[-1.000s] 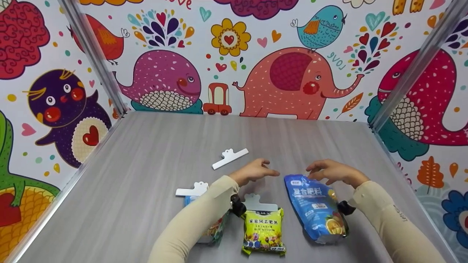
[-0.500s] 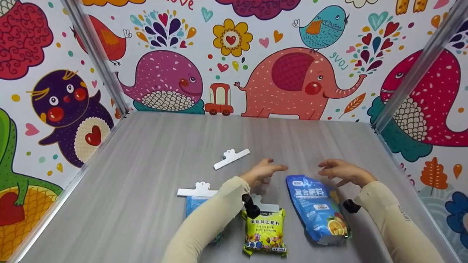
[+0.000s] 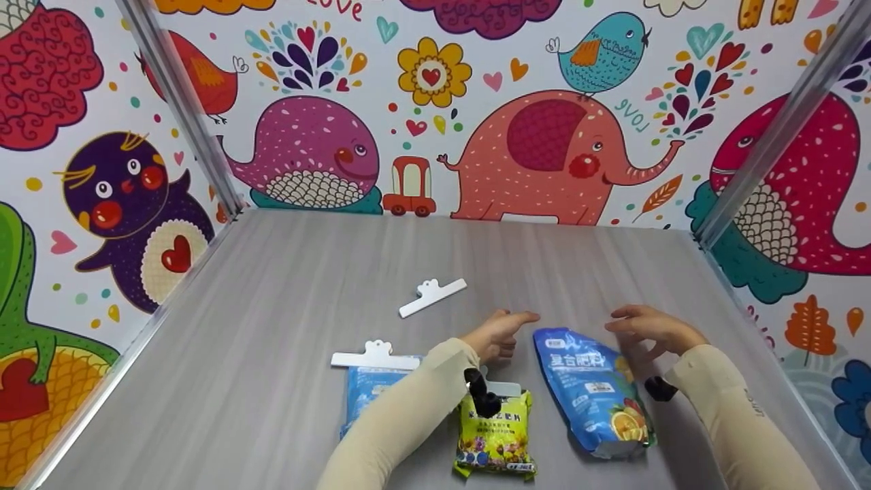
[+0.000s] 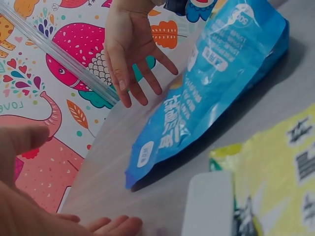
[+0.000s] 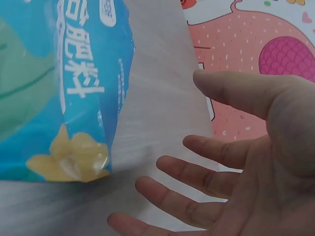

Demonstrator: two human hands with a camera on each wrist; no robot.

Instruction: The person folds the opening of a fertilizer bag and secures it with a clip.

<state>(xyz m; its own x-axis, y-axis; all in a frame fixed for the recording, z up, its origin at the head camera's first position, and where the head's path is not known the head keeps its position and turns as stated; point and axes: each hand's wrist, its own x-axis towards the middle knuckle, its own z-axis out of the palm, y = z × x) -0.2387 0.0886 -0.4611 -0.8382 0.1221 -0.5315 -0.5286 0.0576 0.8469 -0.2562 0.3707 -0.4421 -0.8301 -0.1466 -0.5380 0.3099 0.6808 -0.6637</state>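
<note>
A blue stand-up pouch (image 3: 592, 395) with fruit printed on it lies on the table between my hands. My left hand (image 3: 500, 335) hovers left of the pouch's top edge, one finger stretched towards it, holding nothing. To the pouch's upper right is my right hand (image 3: 656, 328), fingers spread and also holding nothing; the right wrist view shows its fingers (image 5: 202, 177) apart from the pouch. Beneath my left wrist lies a yellow packet (image 3: 495, 439) with a white clip (image 3: 505, 389) at its top. Another blue packet (image 3: 364, 391), partly hidden by my left sleeve, carries a wide white clip (image 3: 375, 357).
A loose white bulldog clip (image 3: 432, 298) lies further back on the grey table (image 3: 306, 272). Walls with cartoon animals (image 3: 537, 163) and metal corner posts (image 3: 180, 102) enclose the table at the back and sides.
My left hand has shifted right and its other fingers have curled in. My right hand has drawn away to the right from the blue pouch's top. The pouch and packets stay in place.
</note>
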